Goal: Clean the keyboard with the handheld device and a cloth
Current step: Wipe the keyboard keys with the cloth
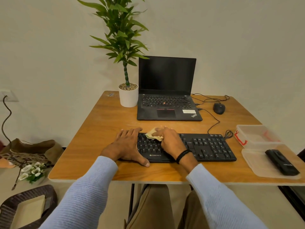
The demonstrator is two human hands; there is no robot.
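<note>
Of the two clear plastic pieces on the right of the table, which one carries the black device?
The nearer, flat lid by the table's front edge; the black device lies on it. The farther box has red clips.

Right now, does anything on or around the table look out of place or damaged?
On the table nothing looks spilled or askew. But white flowers lie loose on the floor to its left, and its far left corner shows a scuffed patch.

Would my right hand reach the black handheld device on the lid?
Likely yes: only the flat keyboard lies between the right hand and the device, though it grips the cloth.
</note>
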